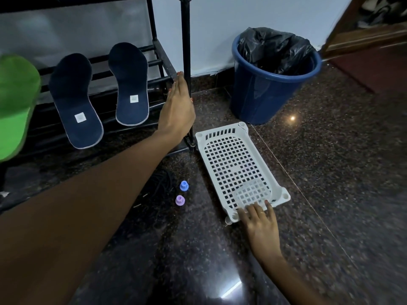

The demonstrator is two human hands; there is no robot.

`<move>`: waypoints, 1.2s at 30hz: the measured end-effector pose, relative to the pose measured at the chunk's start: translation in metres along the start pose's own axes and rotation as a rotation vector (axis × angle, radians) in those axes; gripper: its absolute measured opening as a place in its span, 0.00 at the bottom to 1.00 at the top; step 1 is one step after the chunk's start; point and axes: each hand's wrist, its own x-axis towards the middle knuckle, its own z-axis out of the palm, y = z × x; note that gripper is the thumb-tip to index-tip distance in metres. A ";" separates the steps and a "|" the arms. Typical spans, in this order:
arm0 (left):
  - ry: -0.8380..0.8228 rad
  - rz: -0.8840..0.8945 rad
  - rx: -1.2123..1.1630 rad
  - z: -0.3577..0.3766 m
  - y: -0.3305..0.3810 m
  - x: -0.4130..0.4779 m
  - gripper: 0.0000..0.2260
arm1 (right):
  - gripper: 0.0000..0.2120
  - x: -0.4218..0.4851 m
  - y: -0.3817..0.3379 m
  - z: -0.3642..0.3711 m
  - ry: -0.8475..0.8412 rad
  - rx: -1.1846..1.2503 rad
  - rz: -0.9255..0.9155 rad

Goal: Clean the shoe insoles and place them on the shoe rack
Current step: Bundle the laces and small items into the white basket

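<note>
Dark speckled stone floor [334,177], white wall behind. Black metal shoe rack [159,54] stands at upper left. Blue bin [264,95] w/ black bag liner sits on the floor by the wall, right of the rack. White perforated plastic tray [222,148] lies flat on the floor betw. rack corner and bin, one far corner just beside the rack's front post.

Green cap [15,102] at far left edge, partly cut off. Two dark blue insoles lean on the rack's lower bars, heels down, side by side, not touching: left insole [74,100], right insole [131,84], each w/ small white square near the heel.

Left hand [176,108] is stretched out to the front post, fingers straight and flat against it, holding nothing. Right hand [261,221] lies w/ spread fingers on the tray's near rim, blurred, not closed round it.

Small blue cap [184,186] and purple cap [180,200] stand on the floor left of the tray, close together
</note>
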 end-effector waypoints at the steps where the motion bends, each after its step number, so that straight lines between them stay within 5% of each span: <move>1: 0.002 0.001 0.001 0.000 0.000 0.000 0.28 | 0.18 -0.005 0.001 -0.001 0.012 -0.003 -0.008; 6: 0.007 -0.008 0.034 0.000 -0.001 -0.003 0.28 | 0.12 -0.013 0.002 -0.003 0.018 -0.018 0.006; 11: -0.005 0.017 0.030 0.001 -0.004 -0.011 0.29 | 0.23 -0.016 0.004 -0.007 -0.110 0.029 0.042; 18: -0.041 0.083 0.067 0.000 -0.008 -0.028 0.29 | 0.09 -0.008 0.004 -0.013 0.009 0.079 -0.014; 22: -0.040 0.170 0.133 -0.003 -0.015 -0.038 0.29 | 0.14 0.016 -0.012 -0.017 0.026 0.125 -0.016; 31: -0.200 0.207 0.278 0.019 -0.082 -0.116 0.29 | 0.17 0.103 -0.075 -0.009 -0.012 0.204 -0.097; 36: -0.239 0.139 0.288 0.021 -0.138 -0.159 0.27 | 0.12 0.128 -0.105 0.003 -0.134 0.239 -0.134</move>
